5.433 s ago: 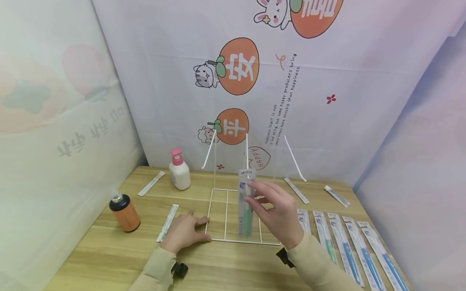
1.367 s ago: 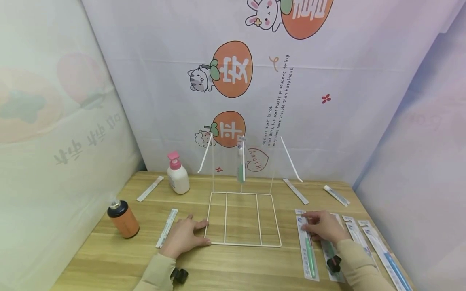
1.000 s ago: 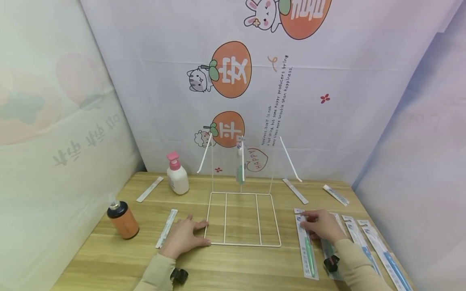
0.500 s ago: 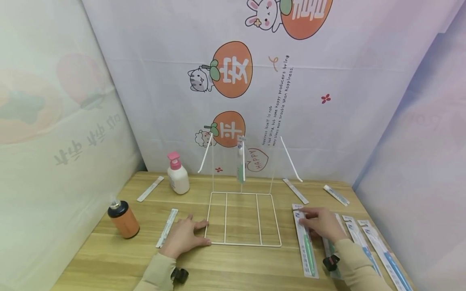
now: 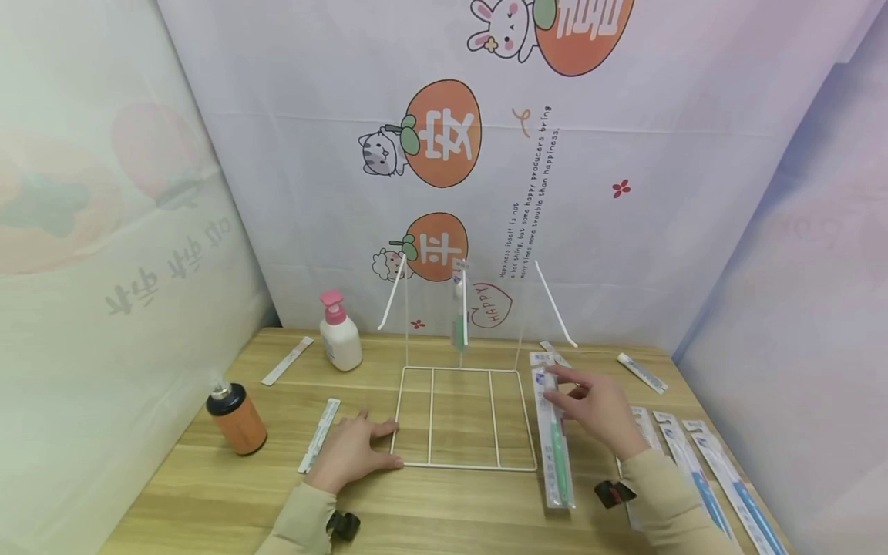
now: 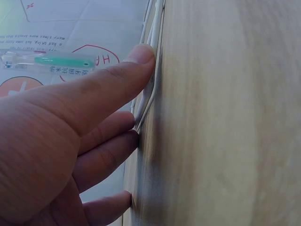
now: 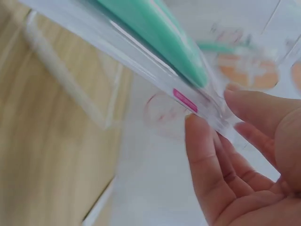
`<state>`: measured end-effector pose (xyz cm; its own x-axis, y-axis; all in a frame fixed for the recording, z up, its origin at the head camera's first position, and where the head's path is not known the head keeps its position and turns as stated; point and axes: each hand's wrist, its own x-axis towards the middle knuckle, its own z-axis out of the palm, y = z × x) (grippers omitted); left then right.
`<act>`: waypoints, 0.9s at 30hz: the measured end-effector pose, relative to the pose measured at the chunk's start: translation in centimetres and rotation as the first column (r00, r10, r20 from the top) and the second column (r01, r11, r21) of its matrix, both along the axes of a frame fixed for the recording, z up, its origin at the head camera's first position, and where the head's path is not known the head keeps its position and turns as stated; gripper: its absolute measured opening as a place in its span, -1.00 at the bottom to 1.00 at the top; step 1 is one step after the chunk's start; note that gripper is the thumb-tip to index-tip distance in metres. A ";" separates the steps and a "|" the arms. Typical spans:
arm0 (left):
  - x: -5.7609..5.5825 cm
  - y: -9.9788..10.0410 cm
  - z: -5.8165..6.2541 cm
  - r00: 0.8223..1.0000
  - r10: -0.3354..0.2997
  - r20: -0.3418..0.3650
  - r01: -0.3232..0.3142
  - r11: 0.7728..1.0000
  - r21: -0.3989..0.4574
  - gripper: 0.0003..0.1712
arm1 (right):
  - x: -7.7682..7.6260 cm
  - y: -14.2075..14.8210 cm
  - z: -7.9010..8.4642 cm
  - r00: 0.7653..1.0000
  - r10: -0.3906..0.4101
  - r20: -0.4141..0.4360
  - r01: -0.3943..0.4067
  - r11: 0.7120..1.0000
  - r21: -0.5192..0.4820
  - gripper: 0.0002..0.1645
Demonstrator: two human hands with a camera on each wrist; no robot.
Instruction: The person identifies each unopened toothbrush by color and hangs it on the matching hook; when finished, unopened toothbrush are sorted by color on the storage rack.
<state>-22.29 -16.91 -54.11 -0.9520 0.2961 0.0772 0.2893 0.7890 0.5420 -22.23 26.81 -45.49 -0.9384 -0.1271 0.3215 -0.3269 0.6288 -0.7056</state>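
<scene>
My right hand (image 5: 590, 405) pinches the upper part of a packaged green toothbrush (image 5: 559, 455) between thumb and fingers, beside the right edge of a white wire rack (image 5: 479, 467). The right wrist view shows its green handle (image 7: 160, 37) through the clear plastic. My left hand (image 5: 350, 451) rests at the rack's front left corner, with thumb and fingers spread against the wire; in the left wrist view the thumb (image 6: 141, 54) lies on it. Another packaged green toothbrush (image 5: 459, 324) hangs from the rack's middle hook. The left hook (image 5: 391, 293) and right hook (image 5: 555, 304) carry nothing.
Several packaged toothbrushes (image 5: 738, 486) lie at the right, partly behind my right sleeve. A small tube (image 5: 641, 373) lies behind them. A pink-topped pump bottle (image 5: 341, 335), an orange bottle (image 5: 238, 420) and slim white packets (image 5: 319, 435) are at the left. A printed cloth (image 5: 312, 254) stands behind.
One green toothbrush went from my right hand onto the middle hook. My right hand then took another from the right-hand row and has lifted it leftward to the rack. My left hand stayed put.
</scene>
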 end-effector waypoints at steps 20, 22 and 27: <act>-0.1 -0.2 -0.2 1.000 -0.028 0.001 0.028 1.000 -0.002 -0.20 | 5.8 -11.9 8.7 0.726 0.201 -0.657 -0.363 0.924 -0.118 -0.41; -0.1 -0.2 -0.2 1.000 -0.028 -0.001 0.028 1.000 -0.004 -0.21 | 5.8 -12.3 8.6 0.717 0.214 -0.664 -0.362 0.927 -0.093 -0.40; -0.1 -0.2 -0.3 1.000 -0.026 -0.002 0.026 1.000 -0.003 -0.21 | 5.1 -12.9 7.8 0.743 0.220 -0.632 -0.314 0.949 -0.038 -0.32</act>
